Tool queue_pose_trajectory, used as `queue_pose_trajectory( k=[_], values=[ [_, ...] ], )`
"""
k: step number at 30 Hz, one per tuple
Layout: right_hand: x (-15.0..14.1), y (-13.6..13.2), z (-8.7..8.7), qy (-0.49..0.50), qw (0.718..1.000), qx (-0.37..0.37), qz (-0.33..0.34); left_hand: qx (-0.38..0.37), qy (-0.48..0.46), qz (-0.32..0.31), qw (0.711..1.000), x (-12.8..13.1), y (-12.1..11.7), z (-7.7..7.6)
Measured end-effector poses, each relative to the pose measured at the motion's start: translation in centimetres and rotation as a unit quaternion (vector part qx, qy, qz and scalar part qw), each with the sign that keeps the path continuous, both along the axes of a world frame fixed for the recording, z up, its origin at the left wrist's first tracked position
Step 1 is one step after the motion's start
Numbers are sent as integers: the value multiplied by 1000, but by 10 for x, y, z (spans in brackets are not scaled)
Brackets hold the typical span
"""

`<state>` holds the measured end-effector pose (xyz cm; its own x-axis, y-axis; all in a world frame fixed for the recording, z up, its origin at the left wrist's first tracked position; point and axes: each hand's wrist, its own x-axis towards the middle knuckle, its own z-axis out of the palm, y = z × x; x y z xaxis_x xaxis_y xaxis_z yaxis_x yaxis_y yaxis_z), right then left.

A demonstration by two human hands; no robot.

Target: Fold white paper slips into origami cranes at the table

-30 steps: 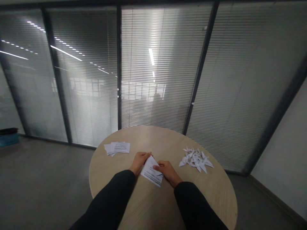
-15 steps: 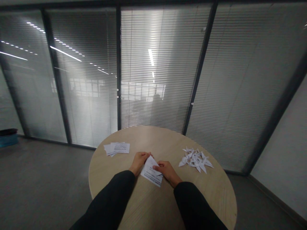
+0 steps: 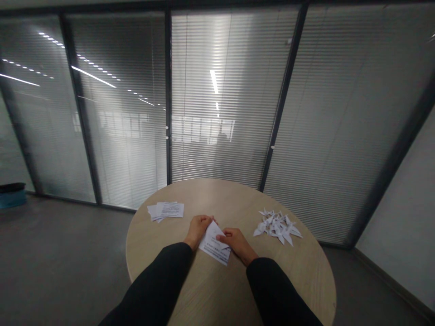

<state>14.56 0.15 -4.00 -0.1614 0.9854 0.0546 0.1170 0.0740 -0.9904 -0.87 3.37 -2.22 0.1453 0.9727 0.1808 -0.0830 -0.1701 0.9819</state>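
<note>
On the wooden table (image 3: pixel 210 294), left hand (image 3: pixel 197 232) and right hand (image 3: pixel 237 240) (both curled) pinch folded paper (image 3: pixel 214 244).

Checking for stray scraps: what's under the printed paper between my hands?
The printed paper lies on the pale wooden table, with only tabletop showing around its edges. Directly beneath it is covered, and your left hand and right hand hide its top.

Left hand (image 3: pixel 198 231), right hand (image 3: pixel 237 240) on folded printed paper (image 3: pixel 213 244), round wooden table (image 3: pixel 217 199)
</note>
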Motion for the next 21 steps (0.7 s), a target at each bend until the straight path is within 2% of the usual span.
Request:
queue_pose_trajectory(
  k=[8, 12, 15, 21],
  values=[
    [1, 1, -3, 7, 1000, -7, 3, -4, 11, -4, 1000, -2, -7, 9],
    [2, 3, -6, 2, 1000, -10, -6, -27, 34, -29, 999, 0, -6, 6],
    [1, 3, -5, -6, 1000, -7, -7, -41, 49, -27, 998, 1, -4, 3],
    [0, 0, -1, 8, 1000, -10, 6, -42, 10, -34, 998, 2, -4, 4]
  ],
)
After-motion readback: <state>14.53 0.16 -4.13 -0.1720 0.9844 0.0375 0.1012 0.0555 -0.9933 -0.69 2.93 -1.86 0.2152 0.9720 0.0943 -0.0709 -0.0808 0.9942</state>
